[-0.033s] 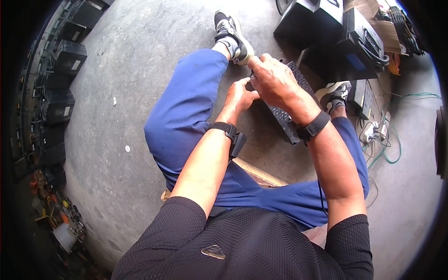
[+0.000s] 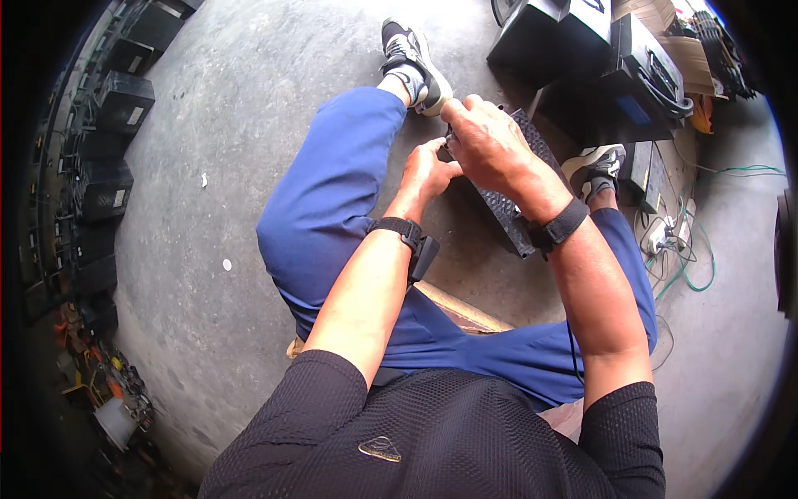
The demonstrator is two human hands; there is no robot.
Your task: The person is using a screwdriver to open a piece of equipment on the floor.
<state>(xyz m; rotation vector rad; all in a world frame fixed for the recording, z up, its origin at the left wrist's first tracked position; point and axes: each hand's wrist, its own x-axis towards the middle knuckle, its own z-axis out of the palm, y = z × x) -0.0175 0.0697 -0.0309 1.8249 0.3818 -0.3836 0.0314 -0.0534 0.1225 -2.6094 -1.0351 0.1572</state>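
A long black box with a textured surface (image 2: 504,218) lies slantwise on the floor between my feet. At its far left end, my left hand (image 2: 426,173) holds its thumb and fingers curled around a small dark part that I cannot make out. My right hand (image 2: 495,148) reaches over the box and covers its middle. Its fingers are closed close to my left fingertips, and whatever they grip is hidden beneath them. Each wrist wears a black strap.
Large black cases (image 2: 619,79) stand at the far right, with a flatter black box (image 2: 648,176) by my right shoe. A white power socket (image 2: 658,236) and green cables (image 2: 702,279) lie on the right-hand floor. Black boxes (image 2: 125,104) line the left side, with mixed tools (image 2: 91,366) nearer me.
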